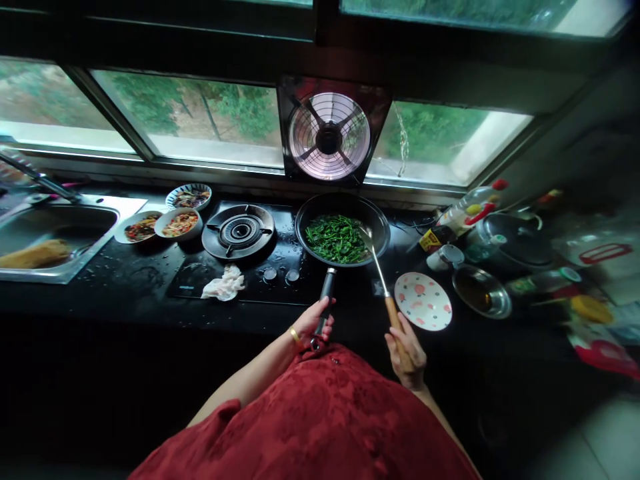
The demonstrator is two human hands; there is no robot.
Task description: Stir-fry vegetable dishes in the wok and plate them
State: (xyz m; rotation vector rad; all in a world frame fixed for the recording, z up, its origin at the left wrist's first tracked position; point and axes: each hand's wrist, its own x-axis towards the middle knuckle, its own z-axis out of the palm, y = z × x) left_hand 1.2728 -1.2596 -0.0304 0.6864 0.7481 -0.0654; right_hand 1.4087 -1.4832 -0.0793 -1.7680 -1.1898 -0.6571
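Observation:
My left hand point(314, 321) is closed round the black handle of a frying pan point(384, 230), which stands on the right side of the stove. Chopped leafy greens point(335, 239) lie heaped in the pan, mostly in its left and middle part. In my right hand point(407, 350) is the wooden handle of a metal spatula point(379, 267). The spatula's head rests at the right edge of the greens, inside the pan. A white plate with red flower prints point(423, 301) sits on the counter just right of the spatula.
Left of the pan are a bare gas burner point(239, 231), a crumpled white cloth point(224, 283) and stove knobs. Farther left stand bowls of food point(181, 224) and a sink point(95, 230). On the right are a metal bowl point(483, 291), bottles and a dark pot point(517, 243). A fan point(329, 137) is behind.

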